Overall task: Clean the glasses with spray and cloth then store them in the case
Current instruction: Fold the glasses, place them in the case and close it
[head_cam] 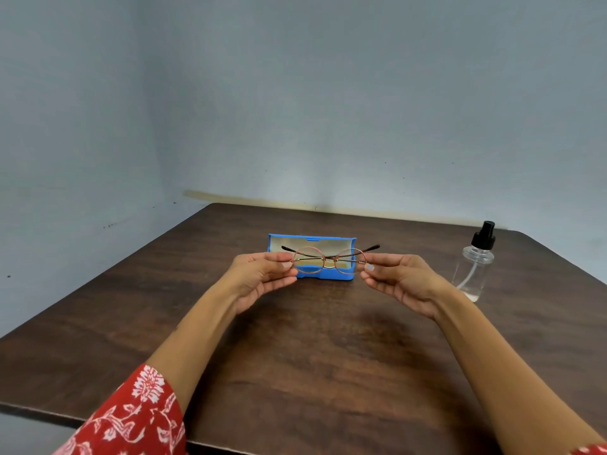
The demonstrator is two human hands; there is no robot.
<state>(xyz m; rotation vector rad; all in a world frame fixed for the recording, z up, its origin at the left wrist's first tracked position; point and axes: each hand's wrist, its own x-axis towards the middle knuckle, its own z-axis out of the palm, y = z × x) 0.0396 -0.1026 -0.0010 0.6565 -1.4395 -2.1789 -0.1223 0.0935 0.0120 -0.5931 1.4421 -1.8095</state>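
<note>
While I'm holding the glasses (329,259) up over the table (315,349), my left hand (262,277) pinches one end of the frame and my right hand (399,280) pinches the other, temples folded and crossed. Right behind them the blue case (335,274) sits open on the dark wood top. Clear spray bottle (473,264) with a black nozzle stands off to my right, near the table edge. Plain grey-blue walls (361,110) meet in a corner behind it all. Red floral sleeve (138,418) on my left arm.
</note>
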